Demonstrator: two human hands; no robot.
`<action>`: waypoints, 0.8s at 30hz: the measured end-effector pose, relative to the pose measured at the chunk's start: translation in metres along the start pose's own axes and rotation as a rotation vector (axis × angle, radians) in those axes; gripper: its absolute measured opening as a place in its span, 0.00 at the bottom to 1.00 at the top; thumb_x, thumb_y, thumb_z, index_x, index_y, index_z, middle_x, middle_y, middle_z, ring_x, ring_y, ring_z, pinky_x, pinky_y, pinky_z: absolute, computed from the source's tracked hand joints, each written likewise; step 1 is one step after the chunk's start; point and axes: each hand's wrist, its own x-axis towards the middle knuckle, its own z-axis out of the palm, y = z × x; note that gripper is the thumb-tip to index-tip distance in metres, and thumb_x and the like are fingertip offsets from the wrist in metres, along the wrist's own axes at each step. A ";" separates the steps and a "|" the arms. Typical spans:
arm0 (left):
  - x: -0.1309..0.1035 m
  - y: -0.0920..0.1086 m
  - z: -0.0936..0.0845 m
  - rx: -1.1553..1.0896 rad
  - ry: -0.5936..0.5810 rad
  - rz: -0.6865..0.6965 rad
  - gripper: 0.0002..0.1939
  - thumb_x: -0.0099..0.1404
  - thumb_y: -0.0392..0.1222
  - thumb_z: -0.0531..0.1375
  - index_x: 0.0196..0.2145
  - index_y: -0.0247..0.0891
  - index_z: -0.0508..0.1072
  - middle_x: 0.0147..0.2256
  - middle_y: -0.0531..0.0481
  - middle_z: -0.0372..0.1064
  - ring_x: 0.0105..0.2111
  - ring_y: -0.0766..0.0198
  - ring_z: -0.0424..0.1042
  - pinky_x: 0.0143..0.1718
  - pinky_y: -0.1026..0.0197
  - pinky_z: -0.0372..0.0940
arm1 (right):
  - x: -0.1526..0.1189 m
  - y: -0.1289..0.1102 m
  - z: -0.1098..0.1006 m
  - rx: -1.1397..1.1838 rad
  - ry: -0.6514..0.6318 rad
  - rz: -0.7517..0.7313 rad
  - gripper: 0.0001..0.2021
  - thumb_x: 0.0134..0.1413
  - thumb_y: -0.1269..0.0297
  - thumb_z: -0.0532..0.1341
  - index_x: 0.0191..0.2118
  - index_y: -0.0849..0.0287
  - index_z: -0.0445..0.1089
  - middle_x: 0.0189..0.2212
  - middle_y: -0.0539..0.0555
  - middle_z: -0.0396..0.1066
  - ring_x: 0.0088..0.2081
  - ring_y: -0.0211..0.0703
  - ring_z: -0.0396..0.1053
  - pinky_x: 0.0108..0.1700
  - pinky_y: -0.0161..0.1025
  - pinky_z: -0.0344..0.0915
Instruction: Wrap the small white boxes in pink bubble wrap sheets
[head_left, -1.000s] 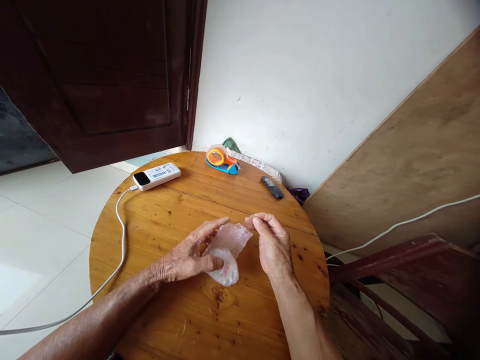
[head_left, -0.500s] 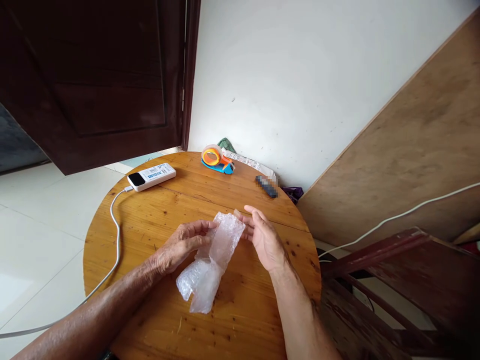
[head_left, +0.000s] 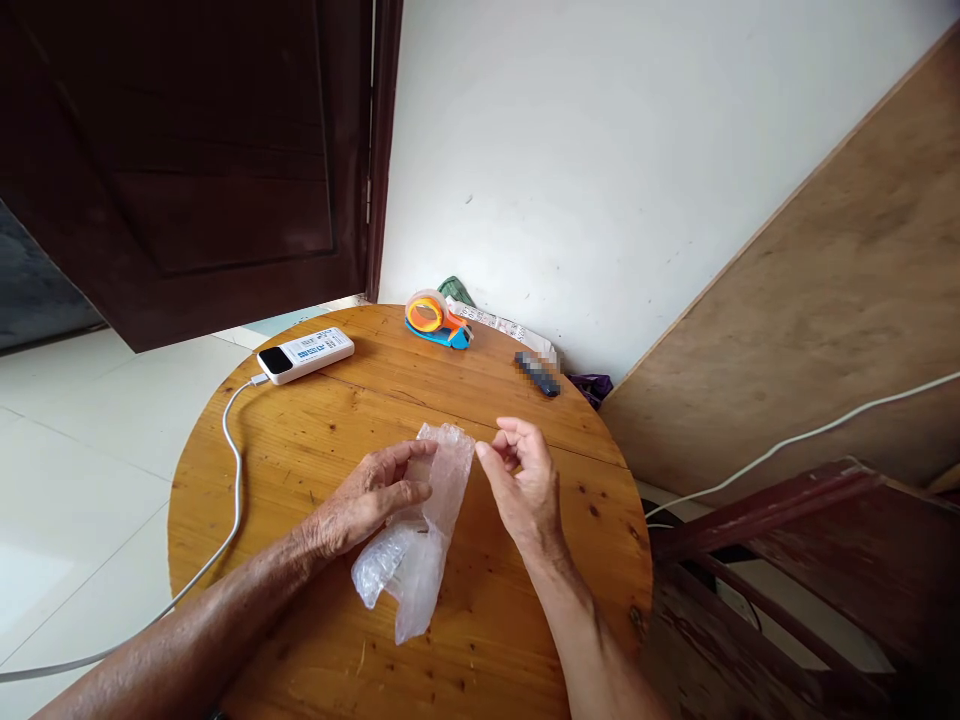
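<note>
Left forearm (head_left: 202,612) enters from lower left; left hand (head_left: 373,492) has thumb and forefinger parted. Right forearm (head_left: 581,620) rises from below, right hand (head_left: 527,482) with fingers loosely curled, thumb extended.

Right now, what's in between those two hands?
In the head view, crumpled clear plastic wrap is between the left hand and the right hand; whether the latter touches it is unclear.

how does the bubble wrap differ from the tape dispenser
The bubble wrap is translucent; the tape dispenser is orange and blue. The bubble wrap is limp and crumpled; the tape dispenser looks rigid. The left hand touches the bubble wrap; neither hand touches the tape dispenser. Both look plastic.
</note>
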 end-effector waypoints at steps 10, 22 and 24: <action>-0.009 0.008 -0.002 0.076 -0.162 0.110 0.32 0.67 0.62 0.57 0.63 0.46 0.67 0.62 0.43 0.65 0.60 0.43 0.64 0.56 0.43 0.65 | -0.012 -0.014 0.008 0.023 -0.345 0.126 0.14 0.50 0.51 0.68 0.32 0.56 0.73 0.27 0.49 0.74 0.29 0.41 0.69 0.31 0.36 0.65; 0.005 0.004 -0.007 0.238 0.380 0.219 0.29 0.59 0.55 0.65 0.53 0.37 0.73 0.48 0.43 0.72 0.49 0.52 0.69 0.50 0.52 0.64 | 0.005 0.004 0.001 0.535 -0.100 0.391 0.15 0.42 0.50 0.71 0.27 0.55 0.73 0.26 0.49 0.71 0.29 0.42 0.66 0.34 0.39 0.65; 0.003 0.006 -0.007 0.524 0.449 0.242 0.26 0.58 0.58 0.65 0.47 0.37 0.75 0.38 0.46 0.71 0.39 0.56 0.70 0.42 0.55 0.65 | 0.004 0.004 0.001 0.532 -0.117 0.392 0.14 0.43 0.51 0.71 0.27 0.56 0.73 0.26 0.49 0.72 0.29 0.42 0.66 0.33 0.38 0.64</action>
